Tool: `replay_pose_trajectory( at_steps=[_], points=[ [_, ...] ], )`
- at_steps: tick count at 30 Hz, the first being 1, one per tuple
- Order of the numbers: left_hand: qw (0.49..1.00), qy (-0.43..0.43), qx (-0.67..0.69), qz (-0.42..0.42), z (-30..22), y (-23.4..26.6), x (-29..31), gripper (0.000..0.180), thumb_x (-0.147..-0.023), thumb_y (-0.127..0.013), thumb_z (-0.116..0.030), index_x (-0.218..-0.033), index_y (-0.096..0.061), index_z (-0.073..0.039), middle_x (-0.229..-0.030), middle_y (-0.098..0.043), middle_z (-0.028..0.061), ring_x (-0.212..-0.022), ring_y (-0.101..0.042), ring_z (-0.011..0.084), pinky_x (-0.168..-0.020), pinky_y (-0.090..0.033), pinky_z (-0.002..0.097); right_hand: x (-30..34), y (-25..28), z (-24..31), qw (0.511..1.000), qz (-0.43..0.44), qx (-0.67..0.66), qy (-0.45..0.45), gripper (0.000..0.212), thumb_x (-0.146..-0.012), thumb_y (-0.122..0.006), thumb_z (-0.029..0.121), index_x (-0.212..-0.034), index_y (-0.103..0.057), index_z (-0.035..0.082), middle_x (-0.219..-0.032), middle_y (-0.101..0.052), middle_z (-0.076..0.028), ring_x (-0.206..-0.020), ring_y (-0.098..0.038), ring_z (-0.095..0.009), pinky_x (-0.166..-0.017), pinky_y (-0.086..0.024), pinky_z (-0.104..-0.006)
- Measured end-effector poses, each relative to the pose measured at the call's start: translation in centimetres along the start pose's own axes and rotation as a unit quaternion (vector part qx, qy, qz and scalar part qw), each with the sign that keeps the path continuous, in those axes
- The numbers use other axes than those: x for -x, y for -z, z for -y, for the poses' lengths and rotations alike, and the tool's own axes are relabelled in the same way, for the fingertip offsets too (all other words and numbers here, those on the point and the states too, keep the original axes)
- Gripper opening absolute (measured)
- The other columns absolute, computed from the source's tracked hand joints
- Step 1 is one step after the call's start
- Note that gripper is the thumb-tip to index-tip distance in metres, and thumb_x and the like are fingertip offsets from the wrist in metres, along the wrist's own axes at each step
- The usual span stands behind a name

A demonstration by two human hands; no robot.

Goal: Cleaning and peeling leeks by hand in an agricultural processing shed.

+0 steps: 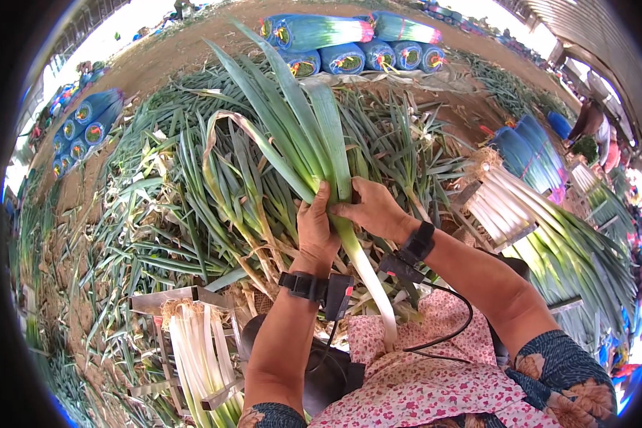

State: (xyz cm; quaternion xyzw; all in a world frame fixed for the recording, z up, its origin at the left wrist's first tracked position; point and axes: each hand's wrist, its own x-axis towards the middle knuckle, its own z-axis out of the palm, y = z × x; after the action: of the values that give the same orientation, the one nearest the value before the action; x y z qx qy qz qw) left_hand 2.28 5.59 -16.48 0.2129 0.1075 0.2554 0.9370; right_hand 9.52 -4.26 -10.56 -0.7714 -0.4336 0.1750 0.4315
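A large leek [364, 264] slants across my lap, its white root end on the pink floral apron [435, 357] and its green leaves fanning away from me. My left hand [318, 227] is closed around it where the stem splits into leaves, thumb pointing up along it. From the other side my right hand [375, 210] grips the same spot, with thumb and fingers bent in at the base of a broad right-hand leaf. The two hands nearly touch. Some of the fingers are hidden behind the leek.
Loose leeks and cut leaves [157, 164] heap up before me. Metal racks hold trimmed leeks at the lower left [203, 349] and right [503, 207]. Blue-wrapped bundles [342, 57] lie stacked at the back, others [85, 128] far left. A black cable [471, 314] loops from my right wrist.
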Motion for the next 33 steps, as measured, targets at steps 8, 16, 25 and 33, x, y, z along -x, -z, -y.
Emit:
replay_pose_trajectory(
  at_steps=[8,16,25,33],
  points=[
    [0.976,-0.115,-0.077,-0.17,-4.3,3.4,-1.7,0.025,-0.089,-0.058,-0.026,-0.105,-0.047,-0.01,-0.083,-0.057,0.0063,-0.065,-0.053,0.0175,-0.057,-0.046,0.0335,7.4,4.4,-2.6,0.986,-0.023,-0.033,-0.16,0.022,-0.083,-0.063,0.022,-0.079,-0.056,0.001,-0.061,-0.057,-0.006,-0.051,-0.053,-0.013,-0.045,-0.041,-0.0281],
    [0.967,-0.141,-0.017,-0.211,-4.7,2.2,0.2,0.021,-0.088,-0.06,-0.023,-0.102,-0.048,-0.013,-0.078,-0.055,0.0041,-0.06,-0.051,0.0147,-0.054,-0.043,0.0293,16.9,25.1,-17.6,0.828,0.075,0.46,-0.312,0.039,-0.075,-0.066,0.039,-0.087,-0.063,0.002,-0.082,-0.063,-0.02,-0.082,-0.06,-0.034,-0.073,-0.045,-0.0423],
    [0.967,-0.106,-0.061,-0.223,0.3,2.3,-0.6,0.019,-0.091,-0.053,-0.014,-0.108,-0.044,-0.013,-0.078,-0.049,0.0002,-0.061,-0.047,0.012,-0.053,-0.042,0.0265,-10.5,17.4,6.1,0.799,-0.096,0.519,0.287,0.049,-0.087,-0.053,0.023,-0.131,-0.04,0.004,-0.119,-0.054,-0.023,-0.114,-0.05,-0.034,-0.097,-0.038,-0.0394],
    [0.981,-0.031,-0.072,-0.178,1.9,-0.7,0.3,0.059,-0.092,-0.049,-0.009,-0.142,-0.018,-0.015,-0.09,-0.051,0.0017,-0.068,-0.044,0.009,-0.058,-0.041,0.0239,-10.9,-2.2,15.8,0.597,0.164,0.489,0.614,0.026,-0.073,-0.058,0.015,-0.098,-0.064,0.013,-0.105,-0.057,-0.004,-0.113,-0.048,-0.024,-0.102,-0.034,-0.0428]
  ],
)
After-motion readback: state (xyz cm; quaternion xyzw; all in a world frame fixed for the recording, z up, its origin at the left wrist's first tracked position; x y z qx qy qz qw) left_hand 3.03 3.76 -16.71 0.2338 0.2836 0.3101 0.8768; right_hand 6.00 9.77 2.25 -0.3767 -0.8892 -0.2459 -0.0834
